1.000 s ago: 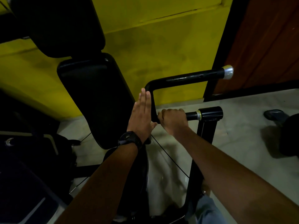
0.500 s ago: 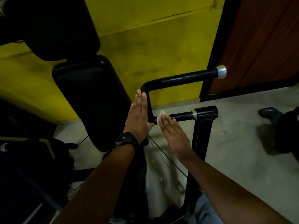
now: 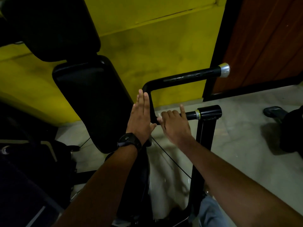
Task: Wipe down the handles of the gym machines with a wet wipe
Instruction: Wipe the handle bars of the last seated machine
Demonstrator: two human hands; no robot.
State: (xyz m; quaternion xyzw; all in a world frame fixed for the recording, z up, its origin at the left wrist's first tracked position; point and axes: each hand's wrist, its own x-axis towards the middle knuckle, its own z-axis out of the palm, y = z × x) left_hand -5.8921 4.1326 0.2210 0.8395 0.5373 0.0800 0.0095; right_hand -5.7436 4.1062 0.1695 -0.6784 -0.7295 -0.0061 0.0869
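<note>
A black bent handle (image 3: 188, 77) with a silver end cap juts right from the gym machine, and its lower bar (image 3: 190, 115) runs into a black collar. My left hand (image 3: 141, 118), wearing a black watch, lies flat with straight fingers against the upright stretch of the handle. My right hand (image 3: 175, 126) curls over the lower bar at the bend, holding a white wet wipe (image 3: 159, 115) against it. One of its fingers sticks up. Only a small edge of the wipe shows beside my fingers.
A black back pad (image 3: 91, 99) and a second pad (image 3: 57, 27) above it stand to the left against the yellow wall. A black post (image 3: 205, 136) carries the collar. A thin cable (image 3: 170, 158) crosses below my hands. A dark shoe (image 3: 273, 112) lies on the floor at right, near a brown door (image 3: 265, 43).
My right hand gripped the lower bar, flattened out over the wipe, and now curls over the bar again near the bend. My left hand has stayed flat on the upright.
</note>
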